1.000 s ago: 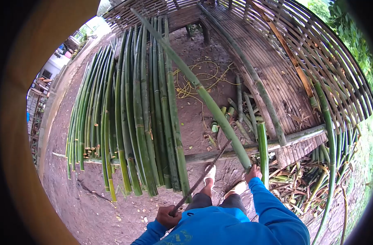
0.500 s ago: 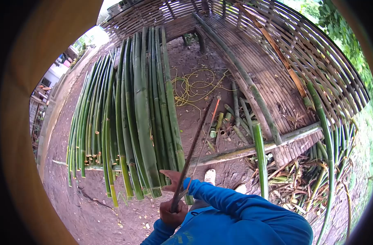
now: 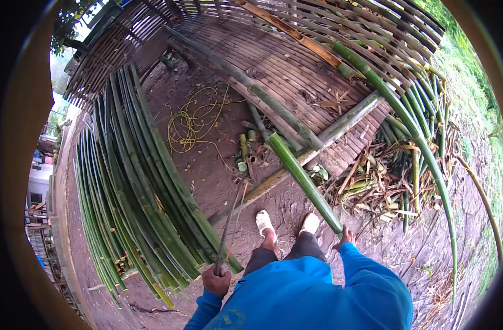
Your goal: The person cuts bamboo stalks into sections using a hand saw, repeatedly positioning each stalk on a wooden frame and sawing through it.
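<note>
My left hand (image 3: 216, 280) is wrapped round the lower end of what looks like a bow saw (image 3: 225, 236), a slim dark bar with a thin, partly orange strip beside it. The tool points up and away, just right of the stacked bamboo poles (image 3: 136, 181). At the near end of a thick green bamboo pole (image 3: 306, 184), my right hand (image 3: 348, 237) reaches out with fingers apart. It is at the pole's edge, and I see no closed grip. That pole slants over a long crossbar (image 3: 262, 188) lying near my feet.
A slatted bamboo platform (image 3: 273, 55) with a lattice back stands ahead. Yellow rope (image 3: 188, 124) lies tangled on the dirt. Bamboo offcuts and husks (image 3: 367, 181) are heaped at right, near a long curved bamboo pole (image 3: 427, 151).
My right hand has swung from the stacked poles at left to the thick pole's end at right. The view has turned right. My left hand still holds the saw.
</note>
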### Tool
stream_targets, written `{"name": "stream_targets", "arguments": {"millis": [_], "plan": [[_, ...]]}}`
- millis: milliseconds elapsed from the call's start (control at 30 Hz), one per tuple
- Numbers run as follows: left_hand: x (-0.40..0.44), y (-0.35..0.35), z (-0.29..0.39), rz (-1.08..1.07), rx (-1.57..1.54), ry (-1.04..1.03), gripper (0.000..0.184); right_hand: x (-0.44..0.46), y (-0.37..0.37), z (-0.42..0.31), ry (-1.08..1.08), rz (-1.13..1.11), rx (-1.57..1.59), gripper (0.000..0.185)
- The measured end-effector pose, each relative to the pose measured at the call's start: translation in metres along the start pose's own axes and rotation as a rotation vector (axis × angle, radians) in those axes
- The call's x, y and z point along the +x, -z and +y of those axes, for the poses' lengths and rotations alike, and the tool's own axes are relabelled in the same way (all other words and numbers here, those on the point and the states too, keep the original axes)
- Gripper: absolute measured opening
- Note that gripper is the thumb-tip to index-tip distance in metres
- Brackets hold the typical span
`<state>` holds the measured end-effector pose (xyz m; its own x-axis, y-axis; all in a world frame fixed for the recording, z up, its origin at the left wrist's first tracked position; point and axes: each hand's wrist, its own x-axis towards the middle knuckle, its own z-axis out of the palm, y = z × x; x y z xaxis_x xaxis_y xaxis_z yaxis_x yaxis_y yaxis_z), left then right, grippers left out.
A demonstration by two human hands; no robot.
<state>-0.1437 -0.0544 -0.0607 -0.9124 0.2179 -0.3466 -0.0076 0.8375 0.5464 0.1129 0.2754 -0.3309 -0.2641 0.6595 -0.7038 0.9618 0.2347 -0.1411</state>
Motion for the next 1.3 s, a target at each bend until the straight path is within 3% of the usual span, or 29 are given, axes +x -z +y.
{"name": "stream_targets", "arguments": {"millis": [133, 167, 233, 300, 333, 400, 433, 467, 500, 600, 633, 733, 767, 800, 933, 1000, 1167, 1300], "plan": [[0.005, -0.005, -0.003, -0.055, 0.094, 0.026, 0.022, 0.058, -0.023, 0.006, -0.097, -0.132, -0.042, 0.063], [0.005, -0.005, -0.003, -0.049, 0.103, 0.031, 0.021, 0.055, -0.022, 0.005, -0.001, -0.054, -0.081, 0.051], [0.007, -0.011, -0.002, -0.047, 0.114, 0.032, 0.021, 0.042, 0.021, -0.037, 0.021, -0.161, -0.101, 0.046], [0.017, -0.019, 0.0, -0.024, 0.123, 0.029, 0.02, 0.057, 0.036, -0.09, 0.221, -0.204, -0.119, 0.043], [0.022, -0.026, 0.003, -0.016, 0.126, 0.029, 0.02, 0.046, 0.063, -0.133, 0.284, -0.112, -0.068, 0.039], [0.042, -0.034, 0.011, -0.026, 0.192, 0.006, 0.018, 0.008, 0.133, -0.22, 0.419, 0.13, 0.369, 0.04], [0.051, -0.041, 0.02, -0.02, 0.218, -0.002, 0.017, 0.016, 0.132, -0.245, 0.802, 0.532, 0.779, 0.045], [0.056, -0.044, 0.032, -0.031, 0.216, -0.008, 0.016, -0.001, 0.169, -0.261, 1.068, 0.663, 0.875, 0.047], [0.062, -0.044, 0.046, -0.038, 0.217, -0.016, 0.014, -0.008, 0.184, -0.259, 1.126, 0.643, 0.826, 0.057], [0.081, -0.05, 0.042, -0.035, 0.292, -0.043, 0.013, 0.02, 0.135, -0.189, 0.851, 0.579, 0.723, 0.066], [0.086, -0.054, 0.035, -0.025, 0.327, -0.04, 0.013, 0.039, 0.103, -0.148, 0.701, 0.52, 0.48, 0.077], [0.079, -0.056, 0.054, -0.08, 0.323, -0.035, 0.017, 0.076, -0.005, -0.032, 0.325, 0.049, 0.061, 0.117], [0.079, -0.057, 0.056, -0.083, 0.343, -0.039, 0.018, 0.067, 0.002, -0.023, 0.248, -0.235, -0.042, 0.123], [0.079, -0.06, 0.058, -0.089, 0.364, -0.04, 0.019, 0.078, -0.025, -0.011, 0.199, -0.293, 0.045, 0.124], [0.083, -0.071, 0.061, -0.092, 0.468, -0.054, 0.022, 0.09, -0.066, -0.025, 0.27, -0.632, 0.078, 0.075], [0.084, -0.071, 0.051, -0.055, 0.436, -0.131, 0.023, 0.083, -0.075, -0.022, 0.298, -0.471, 0.145, 0.063], [0.097, -0.062, 0.057, -0.178, 0.35, -0.065, 0.023, 0.086, -0.05, -0.041, 0.169, -0.337, 0.044, 0.057], [0.13, -0.068, 0.047, -0.243, 0.273, -0.076, 0.023, 0.053, 0.035, -0.111, 0.109, -0.308, 0.014, 0.057]]}}
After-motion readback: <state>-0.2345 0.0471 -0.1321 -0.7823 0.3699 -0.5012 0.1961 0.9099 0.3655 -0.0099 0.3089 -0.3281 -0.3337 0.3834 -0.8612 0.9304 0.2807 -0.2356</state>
